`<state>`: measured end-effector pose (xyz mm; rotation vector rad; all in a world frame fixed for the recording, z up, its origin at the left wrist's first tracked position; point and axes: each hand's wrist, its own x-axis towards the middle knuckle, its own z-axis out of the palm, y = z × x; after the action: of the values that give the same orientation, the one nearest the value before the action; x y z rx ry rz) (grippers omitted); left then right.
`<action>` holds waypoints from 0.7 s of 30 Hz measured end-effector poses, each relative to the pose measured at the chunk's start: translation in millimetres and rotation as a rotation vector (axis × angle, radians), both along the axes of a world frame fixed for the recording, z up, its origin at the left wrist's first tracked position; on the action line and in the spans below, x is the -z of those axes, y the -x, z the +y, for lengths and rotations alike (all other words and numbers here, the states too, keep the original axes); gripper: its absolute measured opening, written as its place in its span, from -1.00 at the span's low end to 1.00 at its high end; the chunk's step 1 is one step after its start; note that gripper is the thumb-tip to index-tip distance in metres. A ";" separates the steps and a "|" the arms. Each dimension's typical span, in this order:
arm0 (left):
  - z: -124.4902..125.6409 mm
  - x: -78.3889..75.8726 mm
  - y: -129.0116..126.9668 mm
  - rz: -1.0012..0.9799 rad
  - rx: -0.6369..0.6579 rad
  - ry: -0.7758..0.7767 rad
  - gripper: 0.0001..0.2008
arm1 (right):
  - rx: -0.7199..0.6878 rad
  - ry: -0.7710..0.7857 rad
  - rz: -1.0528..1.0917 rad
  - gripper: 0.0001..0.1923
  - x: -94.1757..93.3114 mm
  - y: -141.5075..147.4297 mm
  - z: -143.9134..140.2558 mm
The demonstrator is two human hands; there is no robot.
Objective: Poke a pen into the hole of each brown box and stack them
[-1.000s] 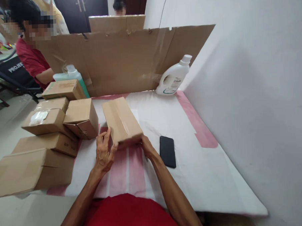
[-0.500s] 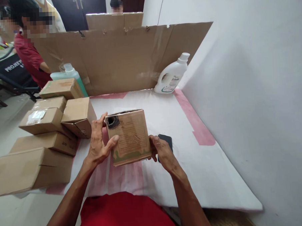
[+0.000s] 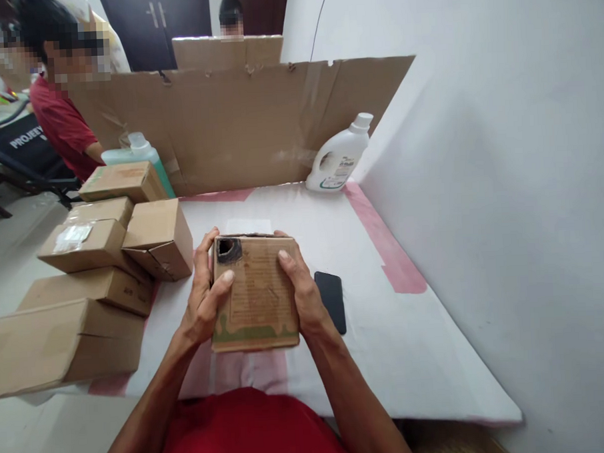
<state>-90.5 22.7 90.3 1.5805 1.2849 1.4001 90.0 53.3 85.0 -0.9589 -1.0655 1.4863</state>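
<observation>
A brown cardboard box (image 3: 257,295) is held up in front of me between both hands. It has a dark-edged hole at its upper left corner, faint print on the face and a green band near the bottom. My left hand (image 3: 207,294) grips the left side, thumb on the face. On the right side, my right hand (image 3: 305,290) is closed round the edge, its thumb also on the face. Fingers behind the box are partly hidden. A black phone (image 3: 331,302) lies on the table just right of my right hand.
Several cardboard boxes (image 3: 61,337) are gathered at the left. A green-liquid bottle (image 3: 146,153) and a white detergent bottle (image 3: 341,154) stand before a cardboard partition (image 3: 242,129). A white sheet with pink patches covers the table (image 3: 398,356). One person (image 3: 60,123) is beyond, left.
My right hand has moved up from the box's lower right edge to grip its right side, thumb on the face. The box is straighter and slightly lower, and the phone is more exposed.
</observation>
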 end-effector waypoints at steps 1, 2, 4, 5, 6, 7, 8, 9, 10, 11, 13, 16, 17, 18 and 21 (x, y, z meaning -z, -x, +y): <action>-7.7 -3.9 0.0 -0.009 0.014 0.026 -0.31 | -0.013 0.034 0.004 -0.40 -2.3 1.1 -8.7; -16.0 -7.5 -0.3 -0.021 0.024 0.057 -0.33 | -0.022 0.065 0.006 -0.44 -4.3 1.0 -18.2; -32.7 -13.5 -2.1 -0.063 0.026 0.130 -0.37 | -0.029 0.128 0.024 -0.47 -8.5 -2.2 -36.6; -40.3 -15.8 -3.8 -0.082 0.020 0.168 -0.39 | -0.027 0.165 0.033 -0.47 -10.9 -4.6 -44.5; -47.2 -17.8 -5.7 -0.100 0.008 0.205 -0.41 | -0.021 0.204 0.038 -0.46 -13.7 -7.2 -51.1; -53.0 -19.6 -7.7 -0.114 -0.013 0.233 -0.43 | -0.014 0.240 0.036 -0.44 -16.6 -9.9 -56.2; -57.7 -21.4 -9.6 -0.118 -0.040 0.250 -0.45 | -0.010 0.263 0.022 -0.42 -19.7 -12.6 -59.9; -61.4 -23.3 -11.1 -0.114 -0.068 0.256 -0.46 | -0.010 0.271 -0.002 -0.40 -22.5 -15.3 -62.3; -64.1 -25.1 -12.1 -0.103 -0.094 0.257 -0.48 | -0.014 0.263 -0.036 -0.38 -24.9 -18.0 -63.6; -66.0 -26.7 -12.5 -0.089 -0.117 0.258 -0.49 | -0.028 0.248 -0.072 -0.36 -26.9 -20.6 -64.1; -68.3 -28.2 -12.0 -0.070 -0.143 0.272 -0.53 | -0.081 0.222 -0.156 -0.32 -29.5 -25.4 -63.3; -70.2 -25.6 -11.5 -0.070 -0.172 0.310 -0.55 | -0.111 0.146 -0.344 -0.36 -34.3 -29.0 -59.3; -70.7 -23.9 -12.1 -0.067 -0.183 0.305 -0.56 | -0.059 0.066 -0.423 -0.39 -37.2 -28.3 -57.3; -71.0 -22.0 -13.1 -0.060 -0.189 0.295 -0.55 | 0.010 -0.038 -0.500 -0.41 -40.9 -26.2 -55.0; -70.9 -17.8 -16.6 -0.030 -0.193 0.252 -0.55 | 0.078 -0.334 -0.670 -0.52 -53.3 -12.1 -46.8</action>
<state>-74.0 -48.2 108.1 1.2917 1.5621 1.3097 102.1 6.6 138.3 -1.2688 -1.6672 0.8835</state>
